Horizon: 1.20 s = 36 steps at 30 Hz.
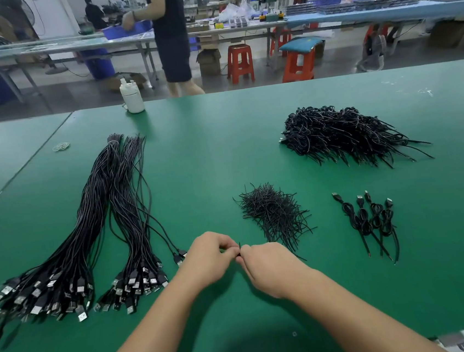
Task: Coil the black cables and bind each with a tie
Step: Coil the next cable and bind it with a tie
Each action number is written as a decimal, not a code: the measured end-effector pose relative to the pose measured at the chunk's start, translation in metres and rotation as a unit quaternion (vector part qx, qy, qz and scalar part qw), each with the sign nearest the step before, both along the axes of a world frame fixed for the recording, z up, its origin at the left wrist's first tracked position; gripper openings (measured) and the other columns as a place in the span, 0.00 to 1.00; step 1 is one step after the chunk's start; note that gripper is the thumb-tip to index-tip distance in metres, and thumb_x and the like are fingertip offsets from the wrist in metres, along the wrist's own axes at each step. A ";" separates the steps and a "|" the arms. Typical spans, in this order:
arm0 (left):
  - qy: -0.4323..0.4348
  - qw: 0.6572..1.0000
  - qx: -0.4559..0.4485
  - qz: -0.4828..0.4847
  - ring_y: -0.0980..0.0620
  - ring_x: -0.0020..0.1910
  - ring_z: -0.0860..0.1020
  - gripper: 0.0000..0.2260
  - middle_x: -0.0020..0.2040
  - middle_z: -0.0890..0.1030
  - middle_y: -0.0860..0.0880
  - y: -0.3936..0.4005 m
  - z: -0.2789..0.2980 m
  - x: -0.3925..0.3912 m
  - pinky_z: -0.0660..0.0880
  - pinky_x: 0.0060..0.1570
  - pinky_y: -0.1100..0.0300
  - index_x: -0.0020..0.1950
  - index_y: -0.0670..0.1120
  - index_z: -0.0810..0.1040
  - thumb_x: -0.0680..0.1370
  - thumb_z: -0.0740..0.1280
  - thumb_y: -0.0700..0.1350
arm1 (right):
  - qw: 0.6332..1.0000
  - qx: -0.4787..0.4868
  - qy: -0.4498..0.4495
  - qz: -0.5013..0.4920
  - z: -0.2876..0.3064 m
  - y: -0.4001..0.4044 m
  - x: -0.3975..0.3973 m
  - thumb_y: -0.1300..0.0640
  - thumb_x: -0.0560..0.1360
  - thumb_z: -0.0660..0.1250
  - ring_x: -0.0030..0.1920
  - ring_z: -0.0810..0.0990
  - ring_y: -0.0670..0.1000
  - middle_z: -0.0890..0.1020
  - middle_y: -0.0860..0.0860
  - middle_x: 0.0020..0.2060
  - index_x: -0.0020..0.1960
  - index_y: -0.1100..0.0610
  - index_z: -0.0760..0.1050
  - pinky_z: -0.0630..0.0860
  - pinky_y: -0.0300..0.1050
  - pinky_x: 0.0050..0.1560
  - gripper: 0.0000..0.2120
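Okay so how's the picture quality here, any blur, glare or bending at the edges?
Head view: the wide lens bows the green table at its far edge. The hands, left and right, and the tie pile look sharp. The background workbenches are softer and a person standing there is slightly blurred. Even overhead light gives soft shadows under the forearms, and small glints show on the USB plugs.

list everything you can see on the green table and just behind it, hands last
straight cables: two bundles, black, table left
ties: one pile, black, centre
coiled cables: four, black, right of ties
tangled cable heap: one, black, far right
rubber bands: few, pale, far left
bottle: one, white, far table edge
stools: several, red, behind table
left hand: pinching something small and black
right hand: pinching the same item
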State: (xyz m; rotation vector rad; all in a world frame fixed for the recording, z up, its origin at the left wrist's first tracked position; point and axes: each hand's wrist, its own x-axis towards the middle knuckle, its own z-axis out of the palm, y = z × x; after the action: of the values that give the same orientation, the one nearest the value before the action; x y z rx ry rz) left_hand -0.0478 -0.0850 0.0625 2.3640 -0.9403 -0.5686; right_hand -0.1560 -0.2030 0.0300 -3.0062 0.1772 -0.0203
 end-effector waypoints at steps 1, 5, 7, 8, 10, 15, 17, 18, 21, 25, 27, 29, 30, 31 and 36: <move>-0.006 1.000 0.002 0.004 0.57 0.48 0.80 0.06 0.45 0.84 0.58 0.000 0.001 0.000 0.73 0.48 0.63 0.42 0.54 0.84 0.77 0.68 0.46 | 1.000 -0.005 0.005 0.002 -0.001 0.001 0.001 0.49 0.85 0.48 0.44 0.80 0.62 0.82 0.57 0.47 0.55 0.58 0.70 0.65 0.51 0.40 0.17; -0.028 1.000 0.011 -0.004 0.55 0.47 0.80 0.05 0.45 0.84 0.56 -0.001 0.001 0.000 0.75 0.50 0.62 0.41 0.54 0.82 0.76 0.71 0.45 | 1.000 -0.016 0.020 0.008 -0.004 0.000 0.002 0.49 0.85 0.49 0.44 0.81 0.61 0.82 0.56 0.47 0.54 0.58 0.70 0.65 0.50 0.39 0.15; -0.038 0.999 0.017 -0.021 0.53 0.47 0.80 0.04 0.45 0.84 0.54 -0.001 0.001 0.000 0.76 0.51 0.60 0.42 0.53 0.82 0.75 0.70 0.45 | 0.999 -0.023 0.018 0.013 -0.006 -0.002 0.001 0.49 0.85 0.50 0.44 0.81 0.61 0.82 0.55 0.47 0.54 0.57 0.70 0.66 0.50 0.38 0.15; -0.045 0.998 0.021 -0.030 0.53 0.47 0.80 0.03 0.45 0.84 0.54 0.000 0.001 0.000 0.76 0.51 0.59 0.42 0.53 0.81 0.75 0.70 0.45 | 0.999 -0.029 0.017 0.018 -0.006 -0.002 0.001 0.49 0.85 0.50 0.44 0.81 0.60 0.82 0.55 0.47 0.54 0.57 0.70 0.67 0.50 0.39 0.15; -0.062 0.996 0.034 -0.046 0.53 0.46 0.80 0.03 0.43 0.83 0.54 0.000 0.000 0.001 0.77 0.50 0.58 0.42 0.52 0.80 0.75 0.69 0.45 | 0.999 -0.044 0.018 0.025 -0.007 -0.002 0.003 0.48 0.85 0.49 0.45 0.81 0.60 0.80 0.55 0.49 0.55 0.56 0.70 0.68 0.51 0.40 0.15; -0.074 0.997 0.027 -0.017 0.53 0.38 0.76 0.07 0.35 0.79 0.55 0.001 -0.005 0.005 0.75 0.43 0.59 0.37 0.53 0.76 0.75 0.68 0.45 | 0.992 -0.114 -0.049 0.035 0.003 -0.005 0.006 0.50 0.79 0.61 0.62 0.73 0.59 0.77 0.55 0.57 0.59 0.56 0.73 0.69 0.53 0.62 0.12; 0.010 0.999 -0.039 0.027 0.53 0.34 0.74 0.08 0.33 0.79 0.53 0.004 -0.008 0.008 0.72 0.40 0.59 0.37 0.50 0.77 0.75 0.70 0.43 | 0.980 -0.135 -0.144 0.035 0.007 -0.007 0.005 0.59 0.71 0.68 0.70 0.69 0.60 0.77 0.56 0.62 0.58 0.56 0.76 0.65 0.56 0.71 0.15; 0.076 0.992 -0.087 0.052 0.52 0.34 0.75 0.06 0.33 0.81 0.51 0.005 -0.008 0.009 0.71 0.39 0.59 0.38 0.48 0.79 0.76 0.71 0.42 | 0.973 -0.124 -0.192 0.035 0.007 -0.008 0.004 0.62 0.69 0.68 0.72 0.68 0.60 0.76 0.57 0.64 0.57 0.56 0.77 0.63 0.56 0.73 0.16; 0.252 0.945 -0.187 0.093 0.52 0.33 0.77 0.03 0.33 0.82 0.47 0.011 -0.004 0.012 0.71 0.38 0.59 0.42 0.43 0.80 0.76 0.71 0.39 | 0.953 -0.051 -0.295 0.037 0.010 -0.009 0.002 0.66 0.69 0.70 0.70 0.70 0.59 0.77 0.57 0.64 0.58 0.57 0.80 0.66 0.53 0.71 0.18; 0.465 0.854 -0.226 0.060 0.50 0.35 0.80 0.03 0.37 0.82 0.45 0.018 0.002 0.017 0.76 0.36 0.61 0.43 0.44 0.79 0.75 0.70 0.37 | 0.942 0.043 -0.326 0.063 0.013 -0.007 -0.001 0.68 0.71 0.74 0.64 0.78 0.56 0.82 0.54 0.59 0.59 0.59 0.81 0.77 0.50 0.62 0.18; 0.455 0.860 -0.226 0.039 0.45 0.38 0.80 0.03 0.40 0.82 0.41 0.021 0.002 0.020 0.76 0.38 0.60 0.44 0.42 0.78 0.75 0.71 0.37 | 0.937 0.074 -0.333 0.070 0.015 -0.006 -0.003 0.68 0.71 0.74 0.61 0.81 0.54 0.83 0.54 0.57 0.58 0.60 0.82 0.79 0.49 0.59 0.16; 0.398 0.889 -0.225 0.013 0.43 0.40 0.79 0.03 0.40 0.82 0.40 0.022 0.001 0.021 0.76 0.42 0.57 0.46 0.41 0.77 0.76 0.70 0.36 | 0.941 0.095 -0.318 0.066 0.018 -0.005 -0.003 0.67 0.72 0.72 0.59 0.82 0.54 0.83 0.55 0.57 0.58 0.61 0.82 0.79 0.49 0.59 0.15; 0.369 0.901 -0.230 0.000 0.44 0.41 0.78 0.02 0.40 0.82 0.39 0.023 0.001 0.021 0.76 0.45 0.55 0.46 0.40 0.77 0.77 0.70 0.36 | 0.945 0.111 -0.302 0.057 0.019 -0.004 -0.003 0.66 0.74 0.71 0.59 0.82 0.54 0.83 0.55 0.58 0.59 0.61 0.82 0.79 0.49 0.59 0.14; 0.341 0.910 -0.235 -0.014 0.45 0.41 0.79 0.02 0.40 0.82 0.40 0.023 0.001 0.022 0.76 0.46 0.55 0.46 0.39 0.77 0.77 0.69 0.36 | 0.948 0.133 -0.284 0.043 0.020 -0.003 -0.003 0.65 0.75 0.69 0.59 0.82 0.53 0.83 0.55 0.59 0.61 0.60 0.81 0.78 0.48 0.60 0.15; 0.194 0.951 -0.227 -0.077 0.49 0.38 0.80 0.03 0.38 0.82 0.47 0.025 0.003 0.022 0.73 0.45 0.49 0.46 0.43 0.78 0.78 0.69 0.37 | 0.948 0.246 -0.202 -0.004 0.023 -0.005 0.001 0.62 0.77 0.67 0.50 0.80 0.48 0.82 0.49 0.50 0.59 0.55 0.82 0.75 0.42 0.55 0.12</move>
State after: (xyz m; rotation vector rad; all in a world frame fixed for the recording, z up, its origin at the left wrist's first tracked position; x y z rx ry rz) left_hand -0.0258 -0.0603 0.0658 1.7022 -0.9552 -0.7513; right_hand -0.1550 -0.2079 0.0527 -2.4372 0.1260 -0.5085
